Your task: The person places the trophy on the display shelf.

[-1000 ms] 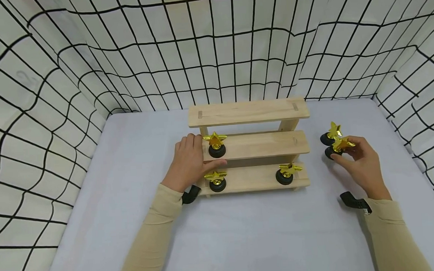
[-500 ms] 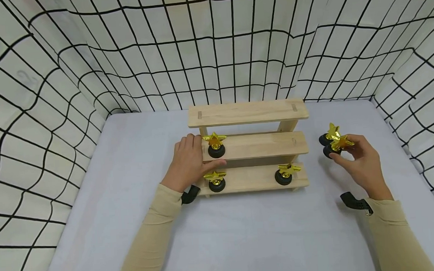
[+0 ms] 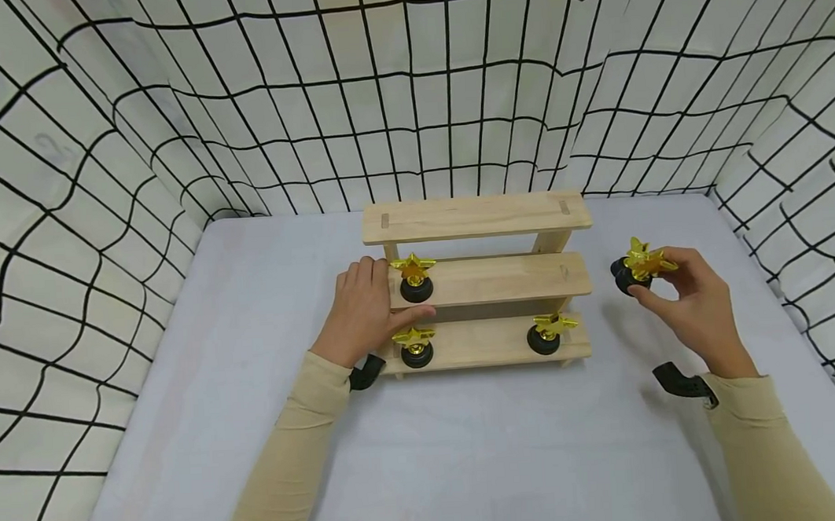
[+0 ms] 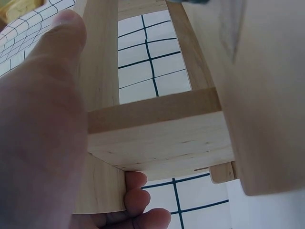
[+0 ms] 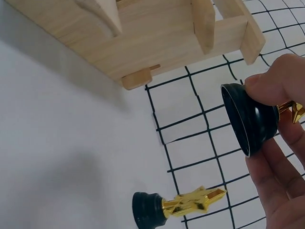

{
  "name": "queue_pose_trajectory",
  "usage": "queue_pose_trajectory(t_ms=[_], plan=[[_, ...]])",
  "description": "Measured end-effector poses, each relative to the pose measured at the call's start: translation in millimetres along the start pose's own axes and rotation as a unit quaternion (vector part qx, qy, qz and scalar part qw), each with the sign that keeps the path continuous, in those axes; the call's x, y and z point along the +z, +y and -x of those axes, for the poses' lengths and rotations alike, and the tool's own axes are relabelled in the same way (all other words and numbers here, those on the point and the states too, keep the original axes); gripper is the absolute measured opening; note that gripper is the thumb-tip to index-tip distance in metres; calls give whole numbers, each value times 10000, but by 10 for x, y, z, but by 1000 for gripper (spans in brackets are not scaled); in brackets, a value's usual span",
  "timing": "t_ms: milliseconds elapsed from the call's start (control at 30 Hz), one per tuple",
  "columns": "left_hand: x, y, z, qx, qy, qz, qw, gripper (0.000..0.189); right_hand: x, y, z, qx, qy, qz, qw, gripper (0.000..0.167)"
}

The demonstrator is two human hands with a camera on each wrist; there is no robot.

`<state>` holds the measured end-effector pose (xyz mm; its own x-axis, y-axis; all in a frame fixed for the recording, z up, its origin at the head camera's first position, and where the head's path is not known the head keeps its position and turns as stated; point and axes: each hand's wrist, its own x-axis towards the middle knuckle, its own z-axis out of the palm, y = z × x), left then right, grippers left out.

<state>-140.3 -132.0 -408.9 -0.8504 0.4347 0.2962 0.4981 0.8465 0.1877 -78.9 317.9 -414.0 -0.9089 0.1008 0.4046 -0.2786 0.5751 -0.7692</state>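
My left hand (image 3: 356, 311) grips the left end of the wooden three-step rack (image 3: 503, 278); in the left wrist view its fingertips (image 4: 137, 200) curl round the wood. A gold star trophy (image 3: 415, 280) with a black base stands at the left of the middle step. Two more, a left trophy (image 3: 417, 349) and a right trophy (image 3: 545, 336), stand on the bottom step. Beyond the rack's right side, my right hand (image 3: 699, 309) pinches a star trophy (image 5: 250, 119) by its black base, raised off the table. Another trophy (image 5: 190, 202) stands behind it, partly hidden in the head view.
The top step (image 3: 475, 216) of the rack bears nothing. A white cloth (image 3: 484, 446) covers the table. White walls with a black net (image 3: 444, 94) rise at the back and both sides.
My right hand has lifted its trophy slightly, up and to the left in the head view, so it overlaps the standing trophy more. The left hand keeps its place on the rack.
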Motion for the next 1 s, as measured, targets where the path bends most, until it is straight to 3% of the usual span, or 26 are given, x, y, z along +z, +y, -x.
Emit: queue_pose_trajectory(t_ms=[1000], plan=[[-10,-4,-10,-74,-164,39,9998,88,90,-406,-186,-774,-334,-162,9963,65]])
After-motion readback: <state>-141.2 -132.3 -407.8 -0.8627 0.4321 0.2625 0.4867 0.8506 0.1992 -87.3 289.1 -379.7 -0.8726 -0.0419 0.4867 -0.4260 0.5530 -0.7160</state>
